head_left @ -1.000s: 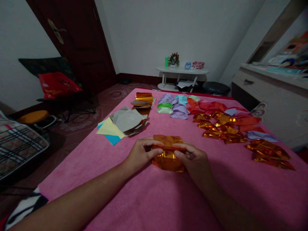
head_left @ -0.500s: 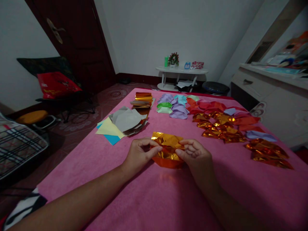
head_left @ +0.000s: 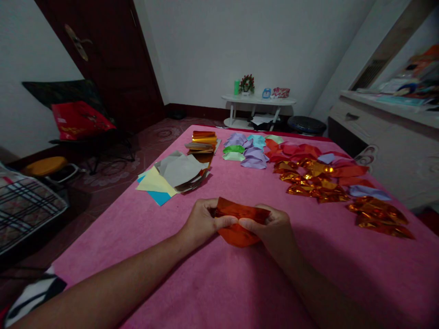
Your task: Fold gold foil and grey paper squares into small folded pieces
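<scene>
A folded sheet of shiny orange-gold foil paper (head_left: pixel 240 235) is held between both hands above the pink cloth. My left hand (head_left: pixel 205 218) grips its left side, with the thumb laid across the middle of the fold. On the right side my right hand (head_left: pixel 273 224) pinches it, and the two thumb tips almost meet at the centre. The fingers behind the paper are largely hidden. The paper's far edge stands up, and its near part curves down toward me.
Grey, yellow and blue sheets (head_left: pixel 180 171) lie at the left, with stacked gold foil sheets (head_left: pixel 204 141) behind. Folded purple and green papers (head_left: pixel 254 157) sit further back; folded gold foil pieces (head_left: pixel 312 180) lie to the right. All rest on a pink-covered table (head_left: pixel 164 274).
The foil paper has tipped so its far edge stands up and shows a darker orange face. Both thumbs have moved together at its middle.
</scene>
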Tool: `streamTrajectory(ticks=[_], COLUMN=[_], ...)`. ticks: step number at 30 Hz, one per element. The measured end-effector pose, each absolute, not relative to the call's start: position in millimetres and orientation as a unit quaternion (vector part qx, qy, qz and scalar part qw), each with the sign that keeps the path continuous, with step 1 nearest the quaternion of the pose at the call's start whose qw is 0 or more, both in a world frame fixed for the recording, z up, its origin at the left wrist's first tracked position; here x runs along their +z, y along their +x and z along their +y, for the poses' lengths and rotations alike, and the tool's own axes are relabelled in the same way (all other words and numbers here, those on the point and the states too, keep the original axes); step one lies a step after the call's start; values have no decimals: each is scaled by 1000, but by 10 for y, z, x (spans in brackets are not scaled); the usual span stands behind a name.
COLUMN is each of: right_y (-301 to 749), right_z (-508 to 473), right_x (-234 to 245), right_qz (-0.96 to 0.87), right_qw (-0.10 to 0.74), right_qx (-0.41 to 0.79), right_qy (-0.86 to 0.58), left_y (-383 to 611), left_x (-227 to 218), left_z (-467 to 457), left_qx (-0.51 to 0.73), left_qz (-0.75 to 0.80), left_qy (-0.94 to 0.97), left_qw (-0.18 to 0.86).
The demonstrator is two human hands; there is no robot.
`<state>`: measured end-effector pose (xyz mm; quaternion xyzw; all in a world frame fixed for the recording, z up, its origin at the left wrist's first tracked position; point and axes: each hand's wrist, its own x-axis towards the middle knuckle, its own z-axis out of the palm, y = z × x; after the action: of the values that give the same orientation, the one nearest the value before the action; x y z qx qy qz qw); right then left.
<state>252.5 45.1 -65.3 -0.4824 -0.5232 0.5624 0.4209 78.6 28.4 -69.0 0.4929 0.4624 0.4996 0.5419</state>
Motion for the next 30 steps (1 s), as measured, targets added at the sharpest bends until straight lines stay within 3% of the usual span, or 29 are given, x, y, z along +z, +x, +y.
streamTrajectory(ticks=[19,25,30], right_y=[2719,2713,2724], right_z=[547,553,587], right_x=[-686,-688,-757], right_qz=[-662,-616,-543], right_qw=[363,371,427], right_qx=[451,473,502], right_qy=[-476,-508,-521], left_y=[580,567,557], left_x=[-681,-683,-664], left_z=[384,415,451], left_qx=[441,458,509], left_qz=[542,548,541], left_qy=[570,566,518], left_qw=[432,411,423])
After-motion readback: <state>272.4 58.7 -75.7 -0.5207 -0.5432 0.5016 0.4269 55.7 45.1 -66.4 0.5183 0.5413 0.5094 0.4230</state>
